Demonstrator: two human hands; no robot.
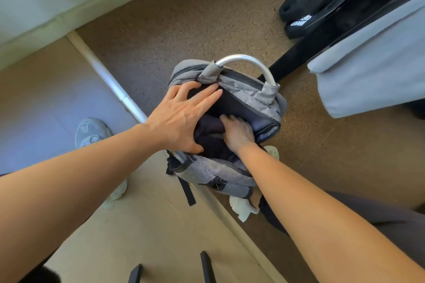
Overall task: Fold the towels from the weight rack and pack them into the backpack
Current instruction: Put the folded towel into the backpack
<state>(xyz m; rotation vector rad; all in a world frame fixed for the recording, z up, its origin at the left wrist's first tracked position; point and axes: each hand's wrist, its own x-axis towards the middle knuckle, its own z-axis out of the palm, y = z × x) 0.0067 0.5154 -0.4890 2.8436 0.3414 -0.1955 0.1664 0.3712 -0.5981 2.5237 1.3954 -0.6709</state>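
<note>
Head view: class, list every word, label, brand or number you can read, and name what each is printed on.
Black slipper, white print on its strap: too blurred to read.
Grey backpack: no text visible.
Grey shoe: no text visible.

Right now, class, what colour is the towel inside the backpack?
Dark navy, nearly black. The head view shows the towel beneath the right hand, inside the grey backpack.

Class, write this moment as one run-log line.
stage: packing | left hand: fingers spread, braces backpack | right hand: on dark towel inside | zip: open
</note>
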